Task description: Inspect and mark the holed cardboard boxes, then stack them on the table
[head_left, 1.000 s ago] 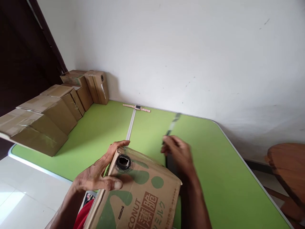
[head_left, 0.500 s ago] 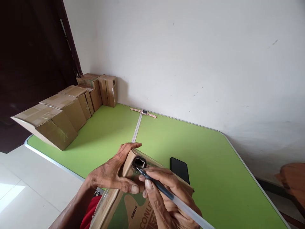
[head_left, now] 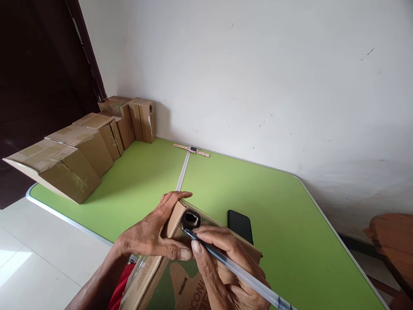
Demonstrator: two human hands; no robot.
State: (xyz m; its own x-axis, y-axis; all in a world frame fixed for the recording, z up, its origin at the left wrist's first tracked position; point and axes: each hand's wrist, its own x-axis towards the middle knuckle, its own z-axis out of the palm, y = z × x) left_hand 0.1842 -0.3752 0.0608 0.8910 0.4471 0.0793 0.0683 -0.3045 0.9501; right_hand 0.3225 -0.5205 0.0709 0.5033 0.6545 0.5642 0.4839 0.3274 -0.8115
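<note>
A printed cardboard box (head_left: 167, 282) with green shapes lies tilted at the near edge of the green table (head_left: 290, 224). My left hand (head_left: 151, 234) grips the box's upper left corner, fingers wrapped over its edge. My right hand (head_left: 222, 269) pinches a pen (head_left: 238, 273) with a clear barrel. The pen's dark tip touches a black scribbled patch (head_left: 190, 219) at the top of the box. A black phone (head_left: 240, 225) lies flat on the table just behind the box.
Several taped brown cardboard boxes (head_left: 80, 146) line the table's left side back to the wall. A pink wristwatch (head_left: 192, 150) lies by the wall at the table's centre seam. A brown wooden stool (head_left: 392, 245) stands at the right. White floor tiles lie to the left.
My right hand came back from above the table with the pen and set its tip on the black patch. The box tipped flatter, showing the phone behind it.
</note>
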